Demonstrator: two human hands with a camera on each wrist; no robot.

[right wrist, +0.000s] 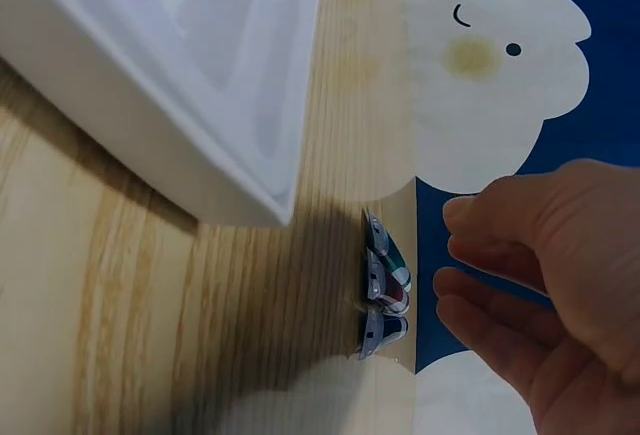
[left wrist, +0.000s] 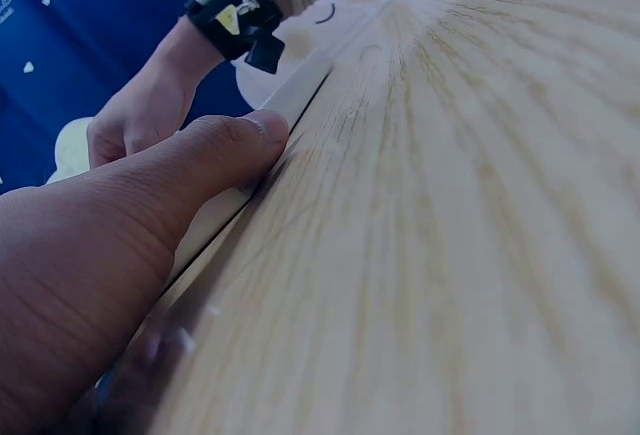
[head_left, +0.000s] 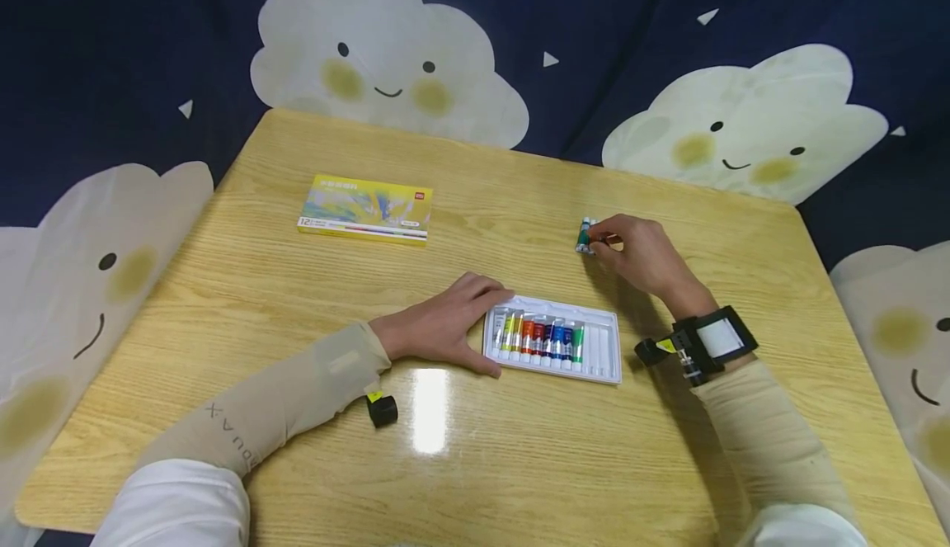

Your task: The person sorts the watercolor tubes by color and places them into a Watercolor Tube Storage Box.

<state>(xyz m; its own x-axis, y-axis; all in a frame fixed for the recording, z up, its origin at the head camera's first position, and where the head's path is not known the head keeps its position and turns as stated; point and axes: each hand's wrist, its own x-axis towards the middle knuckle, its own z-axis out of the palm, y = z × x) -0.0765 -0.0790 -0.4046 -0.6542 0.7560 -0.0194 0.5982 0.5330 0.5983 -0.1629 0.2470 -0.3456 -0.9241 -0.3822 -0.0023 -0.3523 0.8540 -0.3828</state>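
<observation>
A white plastic tray [head_left: 611, 357] holds a row of paint tubes [head_left: 538, 339], from white and yellow through red and blue to green; slots at its right end hold none. My left hand [head_left: 445, 320] grips the tray's left end, thumb along the near edge and fingers at the far corner. Beyond the tray lies a small group of tubes: a green tube [right wrist: 394, 263], a dark red tube [right wrist: 390, 293] and a dark-coloured tube [right wrist: 386, 329]. Just over them is my right hand [right wrist: 560, 285], its thumb and fingers bent and apart, with nothing between them.
A flat yellow paint box [head_left: 365, 210] lies at the back left of the wooden table [head_left: 519, 456]. Behind the table hangs a dark blue cloth [head_left: 579, 2] with cloud faces. Each wrist carries a small black camera [head_left: 382, 411].
</observation>
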